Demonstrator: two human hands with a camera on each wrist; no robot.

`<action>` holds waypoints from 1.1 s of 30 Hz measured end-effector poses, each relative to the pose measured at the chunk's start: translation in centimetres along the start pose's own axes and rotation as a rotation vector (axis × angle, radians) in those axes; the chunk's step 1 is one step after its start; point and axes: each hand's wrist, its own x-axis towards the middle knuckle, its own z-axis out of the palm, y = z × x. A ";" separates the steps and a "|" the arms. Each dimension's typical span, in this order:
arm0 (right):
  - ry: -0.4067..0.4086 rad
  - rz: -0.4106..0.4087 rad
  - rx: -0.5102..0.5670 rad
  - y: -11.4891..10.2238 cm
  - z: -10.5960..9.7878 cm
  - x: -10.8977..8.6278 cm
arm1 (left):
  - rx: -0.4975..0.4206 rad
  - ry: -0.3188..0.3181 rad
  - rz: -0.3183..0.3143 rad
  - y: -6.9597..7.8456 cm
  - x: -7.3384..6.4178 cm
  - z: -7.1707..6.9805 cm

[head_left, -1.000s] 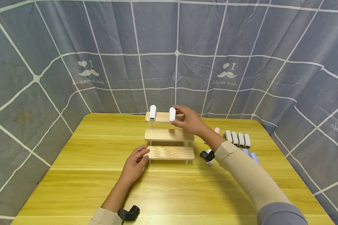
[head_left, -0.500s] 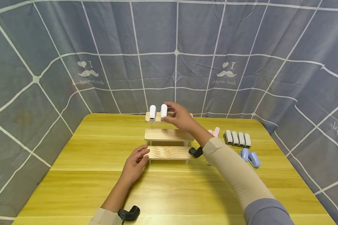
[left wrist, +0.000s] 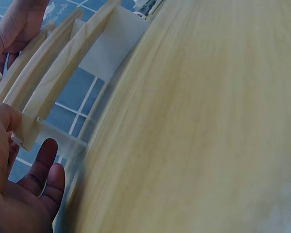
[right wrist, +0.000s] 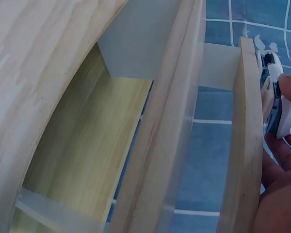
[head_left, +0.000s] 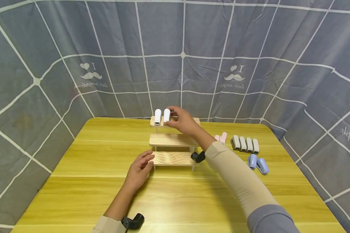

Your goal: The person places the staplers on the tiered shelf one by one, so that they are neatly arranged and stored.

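My right hand (head_left: 182, 121) grips a white stapler (head_left: 166, 115) on the top step of a three-step wooden stand (head_left: 175, 139). Close to its left is a second white stapler (head_left: 157, 116) on the same step. In the right wrist view the held stapler (right wrist: 283, 114) lies against the top board, part of it hidden by my fingers. My left hand (head_left: 139, 170) is at the left end of the bottom step, fingers relaxed. In the left wrist view this hand (left wrist: 24, 179) touches the end of the board, with two fingers loosely bent beside it.
To the right on the wooden table (head_left: 105, 194) stand several white staplers in a row (head_left: 245, 144). Two blue staplers (head_left: 257, 163) lie in front of them, and two pink ones (head_left: 221, 138) are left of the row. A grey curtain (head_left: 163, 74) surrounds the table.
My right hand has moved left along the top step with the white stapler, bringing it close to the other one. My left hand has stayed in place.
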 end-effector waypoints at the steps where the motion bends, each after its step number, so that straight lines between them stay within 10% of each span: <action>1: -0.004 0.000 -0.009 0.0 0.1 0.0 | -0.002 0.000 0.002 0.0 0.0 0.0; 33: -0.005 -0.009 -0.057 0.3 0.5 0.1 | -0.012 0.008 0.001 0.4 -0.1 0.0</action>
